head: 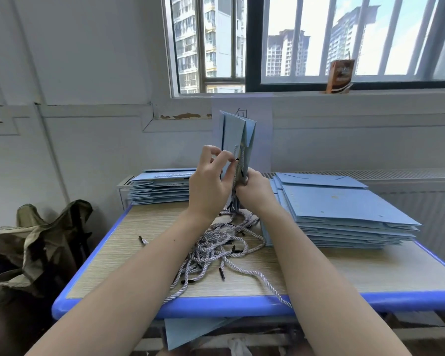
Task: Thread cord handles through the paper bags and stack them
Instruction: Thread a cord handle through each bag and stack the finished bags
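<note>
A folded light-blue paper bag [235,136] stands upright in the air above the table's far middle. My right hand [254,190] grips its lower edge from the right. My left hand [212,181] pinches a twisted grey-white cord [236,155] with a black tip against the bag's near face. The cord hangs down between my hands. A loose tangle of the same cords [216,249] lies on the table below. A tall stack of flat blue bags [344,214] sits on the right, and a lower stack of blue bags [162,187] sits at the far left.
The wood-top table has a blue rim [216,308]. One cord trails over its front edge. A blue sheet [190,330] hangs under the table. An olive folding stool [36,242] stands on the floor at left. A brown carton [341,77] sits on the windowsill.
</note>
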Demonstrator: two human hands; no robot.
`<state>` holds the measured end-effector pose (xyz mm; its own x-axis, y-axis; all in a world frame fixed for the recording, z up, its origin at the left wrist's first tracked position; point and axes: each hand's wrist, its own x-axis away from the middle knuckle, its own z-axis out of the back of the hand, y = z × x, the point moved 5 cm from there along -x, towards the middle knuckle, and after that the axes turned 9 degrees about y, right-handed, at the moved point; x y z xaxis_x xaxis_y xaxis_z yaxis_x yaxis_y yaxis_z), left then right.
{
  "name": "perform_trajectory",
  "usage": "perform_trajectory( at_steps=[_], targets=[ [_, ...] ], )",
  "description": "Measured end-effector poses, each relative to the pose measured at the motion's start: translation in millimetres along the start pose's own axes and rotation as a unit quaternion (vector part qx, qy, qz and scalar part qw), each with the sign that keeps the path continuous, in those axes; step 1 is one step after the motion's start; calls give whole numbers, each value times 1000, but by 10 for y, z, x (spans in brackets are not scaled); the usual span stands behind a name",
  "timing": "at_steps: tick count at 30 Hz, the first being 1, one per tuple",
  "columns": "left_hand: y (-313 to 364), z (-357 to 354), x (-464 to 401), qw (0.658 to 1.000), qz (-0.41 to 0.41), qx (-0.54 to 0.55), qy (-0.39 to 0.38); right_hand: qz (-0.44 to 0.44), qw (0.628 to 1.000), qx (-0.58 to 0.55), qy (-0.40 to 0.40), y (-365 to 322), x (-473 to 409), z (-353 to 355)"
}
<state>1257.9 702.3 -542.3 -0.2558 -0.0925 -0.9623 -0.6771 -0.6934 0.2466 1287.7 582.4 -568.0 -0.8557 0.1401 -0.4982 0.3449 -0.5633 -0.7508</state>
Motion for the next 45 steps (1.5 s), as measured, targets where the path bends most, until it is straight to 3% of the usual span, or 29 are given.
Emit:
perform_trajectory(
  at_steps=[5, 14, 19, 25, 30, 38, 45],
  targets=[
    [46, 32, -13, 1000, -24, 0, 14, 13, 1000, 3, -15, -3, -1, -40],
    [-135, 17, 4, 995, 70, -73, -9, 34, 998, -27, -38, -21, 0, -135],
    [-130, 67, -8, 996, 68, -40, 47, 53, 997, -30, -54, -34, 9, -143],
    [-282, 99, -25, 977, 190, 14, 94, 58, 996, -25, -65, -22, 3, -164],
    [-456, -11, -12, 965, 256, 20, 47, 59, 995, -25, -71, -27, 4, -168],
    [-343, -122, -12, 955, 250, 157, -37, 54, 997, -26, -53, -17, -6, -138],
    [-303, -293, 114, 888, 327, 252, -204, 40, 998, -42, 22, -51, -28, 13]
  ],
)
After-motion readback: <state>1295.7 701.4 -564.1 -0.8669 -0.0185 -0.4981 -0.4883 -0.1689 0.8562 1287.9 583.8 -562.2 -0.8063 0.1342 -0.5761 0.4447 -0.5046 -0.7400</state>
